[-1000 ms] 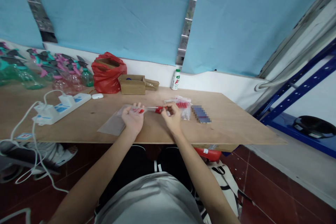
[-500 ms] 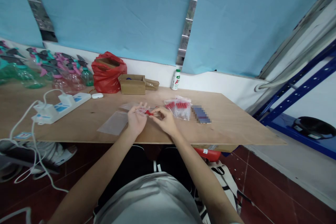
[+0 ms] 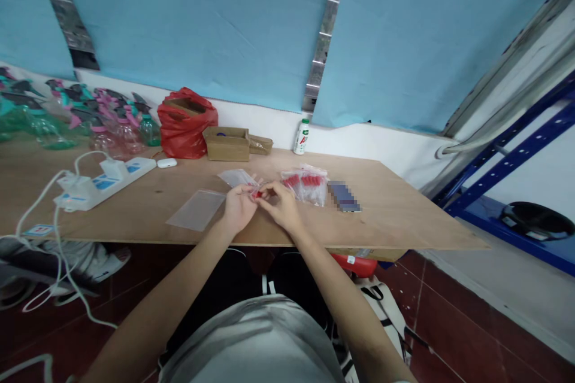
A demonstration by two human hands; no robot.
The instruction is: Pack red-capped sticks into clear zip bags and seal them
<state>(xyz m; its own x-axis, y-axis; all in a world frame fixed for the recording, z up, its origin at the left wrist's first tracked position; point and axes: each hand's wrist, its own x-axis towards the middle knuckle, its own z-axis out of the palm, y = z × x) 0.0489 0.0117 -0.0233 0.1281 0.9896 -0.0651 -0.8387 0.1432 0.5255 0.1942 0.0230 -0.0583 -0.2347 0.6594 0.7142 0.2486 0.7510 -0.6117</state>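
My left hand (image 3: 240, 206) is turned palm up with its fingers curled around clear pieces whose kind is too small to make out. My right hand (image 3: 282, 204) pinches at a small red piece (image 3: 257, 194) between the two hands; its exact shape is partly hidden by the fingers. Just beyond my left fingers is a clear plastic bag (image 3: 234, 177). Another clear bag (image 3: 197, 210) lies flat on the table, left of my left hand. To the right of my right hand lie clear zip bags (image 3: 312, 190) with several red-topped pieces in them.
A phone (image 3: 344, 195) lies right of the zip bags. Behind stand a white bottle (image 3: 301, 136), a cardboard box (image 3: 227, 146) and a red plastic bag (image 3: 185, 134). Further left are a power strip (image 3: 110, 182) with cables and several spray bottles (image 3: 103, 137).
My left fingers have curled inward from a more spread pose. The clear bag beyond them shows more and sits slightly further right. My right hand stays at the red piece.
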